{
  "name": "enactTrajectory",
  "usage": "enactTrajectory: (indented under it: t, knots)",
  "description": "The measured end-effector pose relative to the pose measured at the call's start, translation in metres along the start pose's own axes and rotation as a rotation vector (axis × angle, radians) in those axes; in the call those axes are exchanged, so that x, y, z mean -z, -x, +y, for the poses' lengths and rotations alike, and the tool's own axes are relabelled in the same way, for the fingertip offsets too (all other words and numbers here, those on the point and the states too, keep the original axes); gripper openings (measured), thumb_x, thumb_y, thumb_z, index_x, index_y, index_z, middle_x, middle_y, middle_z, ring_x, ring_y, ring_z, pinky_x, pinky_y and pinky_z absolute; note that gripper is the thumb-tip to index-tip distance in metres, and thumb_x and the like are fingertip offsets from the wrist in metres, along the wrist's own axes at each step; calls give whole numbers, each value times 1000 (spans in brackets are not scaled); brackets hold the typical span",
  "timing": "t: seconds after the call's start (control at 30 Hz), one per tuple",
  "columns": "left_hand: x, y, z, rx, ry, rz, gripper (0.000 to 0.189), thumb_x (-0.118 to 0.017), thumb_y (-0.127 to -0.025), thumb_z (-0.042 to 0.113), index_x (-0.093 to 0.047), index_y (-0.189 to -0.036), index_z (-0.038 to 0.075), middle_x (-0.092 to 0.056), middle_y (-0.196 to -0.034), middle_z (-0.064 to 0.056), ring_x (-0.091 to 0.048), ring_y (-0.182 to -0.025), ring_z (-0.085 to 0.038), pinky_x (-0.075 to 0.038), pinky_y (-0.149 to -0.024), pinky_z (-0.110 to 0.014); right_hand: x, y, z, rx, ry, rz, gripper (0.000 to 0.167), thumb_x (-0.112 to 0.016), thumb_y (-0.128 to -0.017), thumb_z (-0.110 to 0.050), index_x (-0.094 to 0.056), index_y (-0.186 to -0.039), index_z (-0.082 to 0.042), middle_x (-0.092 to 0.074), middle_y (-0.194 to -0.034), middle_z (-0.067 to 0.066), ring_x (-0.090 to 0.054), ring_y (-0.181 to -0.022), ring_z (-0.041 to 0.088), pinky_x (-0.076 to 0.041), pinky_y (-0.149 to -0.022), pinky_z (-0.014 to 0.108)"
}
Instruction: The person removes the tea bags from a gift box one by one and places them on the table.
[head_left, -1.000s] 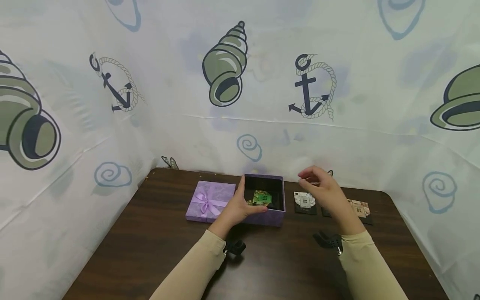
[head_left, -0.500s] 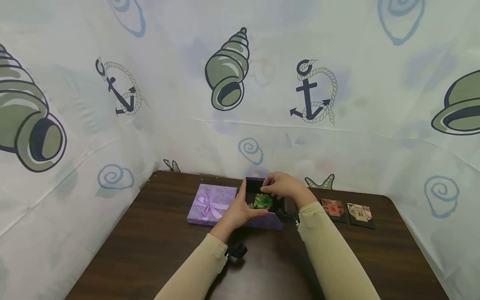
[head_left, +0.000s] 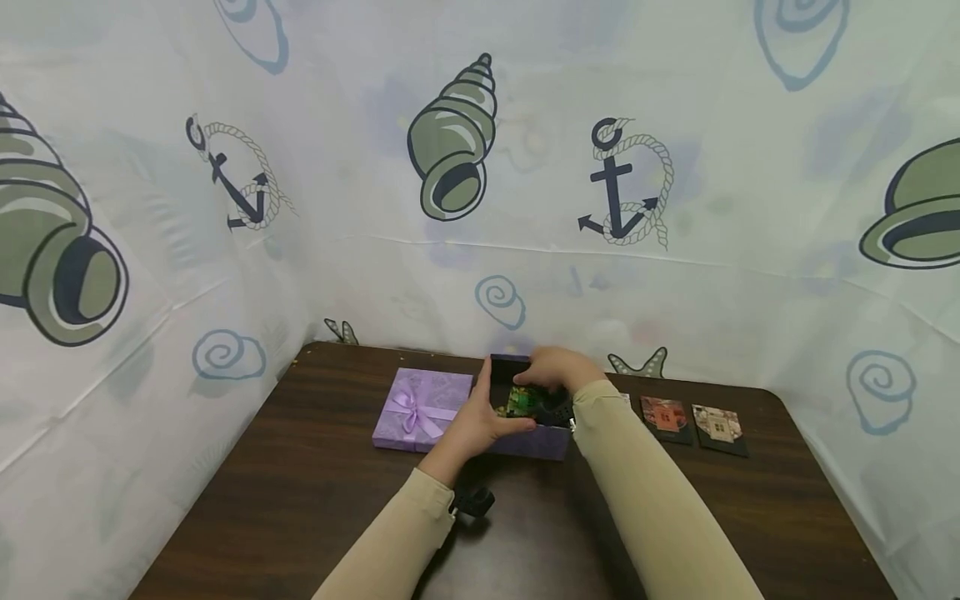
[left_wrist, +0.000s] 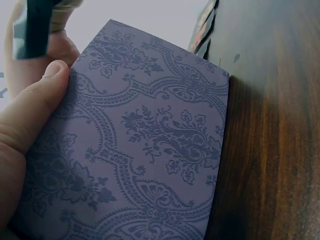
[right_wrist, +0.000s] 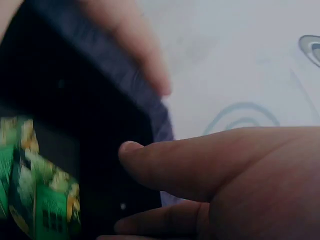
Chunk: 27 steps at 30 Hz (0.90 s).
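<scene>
An open purple patterned box [head_left: 551, 444] with a dark inside stands near the back of the table. My left hand [head_left: 480, 423] holds it at the left front corner; its thumb [left_wrist: 47, 92] lies against the patterned front wall in the left wrist view. My right hand [head_left: 558, 368] reaches into the box from the right. In the right wrist view its thumb [right_wrist: 150, 155] and fingers [right_wrist: 160, 220] stand apart, with nothing visible between them. Green-and-yellow printed square packets [right_wrist: 52, 207] lie in the box beside the right fingers, also seen as a green packet [head_left: 522, 401] from the head.
A purple lid [head_left: 431, 392] with a ribbon bow lies left of the box. Right of it lie a reddish packet [head_left: 665, 417] and a cream-and-black packet [head_left: 720, 427]; another is mostly behind the right sleeve. A printed cloth [head_left: 540, 275] hangs behind the brown table [head_left: 525, 525].
My right hand has moved left from above the packets on the table into the box, and slightly deeper since half a second ago. The left hand has stayed on the box.
</scene>
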<state>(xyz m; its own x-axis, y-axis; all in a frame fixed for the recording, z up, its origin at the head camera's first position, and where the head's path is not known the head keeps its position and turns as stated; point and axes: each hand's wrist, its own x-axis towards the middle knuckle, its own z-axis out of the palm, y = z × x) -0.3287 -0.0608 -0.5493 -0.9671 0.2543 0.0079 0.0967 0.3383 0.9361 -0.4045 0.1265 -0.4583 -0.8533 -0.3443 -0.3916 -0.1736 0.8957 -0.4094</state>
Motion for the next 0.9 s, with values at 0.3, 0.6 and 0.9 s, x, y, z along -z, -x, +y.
enactTrajectory:
  t: [0.3,0.6,0.9]
  knots:
    - [3,0,-4,-8,10,-6,144,-99,-81,43,8,-176,30,-6,-185,-13,-33,-162,-46,-36,-126,-67,-7,-5,-8,-47,37,-67,73,-77,-100,-40,-56,-153,6,-69,-135,17,-66,-108,29,-56,-103,49]
    - [4,-2,-3,-29,0,-3,144,-99,-81,37,9,-177,26,-12,-183,-19,-36,-161,-48,-35,-127,-66,-12,-10,-8,-71,57,-109,48,-81,-96,-34,-69,-130,-2,-70,-113,9,-67,-95,25,-59,-81,38]
    - [3,-1,-4,13,-31,-4,147,-101,-79,41,9,-176,31,-9,-184,-15,-28,-165,-45,-34,-128,-66,-18,-15,-1,3,158,-136,25,-80,-95,-26,-80,-108,-5,-70,-95,4,-60,-78,20,-50,-70,35]
